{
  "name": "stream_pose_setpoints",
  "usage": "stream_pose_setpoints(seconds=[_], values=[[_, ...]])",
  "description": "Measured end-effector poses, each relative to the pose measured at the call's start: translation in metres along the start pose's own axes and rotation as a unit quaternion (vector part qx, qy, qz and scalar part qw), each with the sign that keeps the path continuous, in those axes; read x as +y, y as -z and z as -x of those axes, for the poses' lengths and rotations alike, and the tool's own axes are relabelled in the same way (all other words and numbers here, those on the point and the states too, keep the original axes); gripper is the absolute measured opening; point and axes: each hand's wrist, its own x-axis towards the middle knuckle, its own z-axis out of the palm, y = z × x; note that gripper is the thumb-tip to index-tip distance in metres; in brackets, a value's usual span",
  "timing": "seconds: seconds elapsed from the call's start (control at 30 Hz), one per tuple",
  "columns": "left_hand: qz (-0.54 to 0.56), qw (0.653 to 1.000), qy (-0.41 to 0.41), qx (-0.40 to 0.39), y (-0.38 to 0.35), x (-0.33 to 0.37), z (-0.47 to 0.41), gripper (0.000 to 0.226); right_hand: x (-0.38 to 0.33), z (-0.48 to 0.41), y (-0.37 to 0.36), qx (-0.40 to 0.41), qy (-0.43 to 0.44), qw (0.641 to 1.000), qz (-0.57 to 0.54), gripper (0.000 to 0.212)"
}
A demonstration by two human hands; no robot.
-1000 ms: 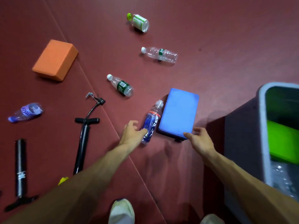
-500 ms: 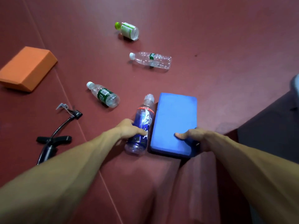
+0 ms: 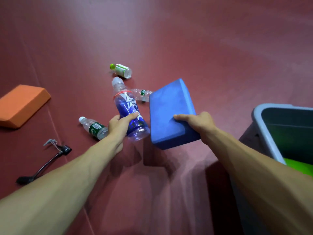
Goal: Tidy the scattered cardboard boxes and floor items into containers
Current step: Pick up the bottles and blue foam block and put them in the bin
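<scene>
My left hand (image 3: 119, 125) grips a blue-labelled plastic bottle (image 3: 126, 106) near its base and holds it above the red floor, cap pointing away. My right hand (image 3: 197, 121) grips the near right edge of a blue foam block (image 3: 169, 112), also lifted off the floor and tilted. A grey bin (image 3: 264, 131) stands at the right with something green (image 3: 298, 167) inside it.
On the floor lie an orange foam block (image 3: 22, 104) at the left, a clear bottle with a green label (image 3: 93, 128), another clear bottle (image 3: 140, 95) partly behind the blue block, a green-capped bottle (image 3: 121, 70) farther off, and a black pump hose (image 3: 45, 164).
Both hands have closed on their items and lifted them off the floor; the bottle and blue block now hang in the air. The bin has come back into view at the right.
</scene>
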Motion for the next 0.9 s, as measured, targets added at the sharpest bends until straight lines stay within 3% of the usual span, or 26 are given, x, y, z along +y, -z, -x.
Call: stream_pose_setpoints(seconds=[0.17,0.3,0.5,0.57,0.67,0.77,0.83,0.9], values=[[0.055,0.997,-0.044,-0.042,-0.047,0.039,0.034,0.031,-0.020,0.017,0.069,0.102,0.075,0.990,-0.067,0.102],[0.017,0.990,-0.095,-0.107,-0.101,0.063,0.070,0.023,-0.010,0.037,0.142,0.164,0.117,0.972,-0.121,0.102],[-0.128,0.946,-0.170,-0.246,-0.189,0.084,0.140,0.043,0.062,0.075,0.228,0.257,0.037,0.941,-0.216,0.111],[-0.200,0.912,-0.215,-0.287,-0.214,0.085,0.157,0.055,0.105,0.084,0.241,0.266,-0.010,0.933,-0.242,0.108],[-0.320,0.828,-0.297,-0.351,-0.245,0.078,0.178,0.073,0.166,0.087,0.244,0.262,-0.096,0.917,-0.284,0.107],[-0.412,0.736,-0.369,-0.390,-0.267,0.068,0.192,0.081,0.191,0.099,0.236,0.240,-0.152,0.887,-0.364,0.043],[-0.453,0.687,-0.402,-0.401,-0.277,0.060,0.195,0.073,0.204,0.093,0.229,0.205,-0.207,0.868,-0.403,0.030],[-0.465,0.660,-0.429,-0.405,-0.287,0.053,0.194,0.061,0.208,0.087,0.224,0.194,-0.231,0.841,-0.450,0.033]])
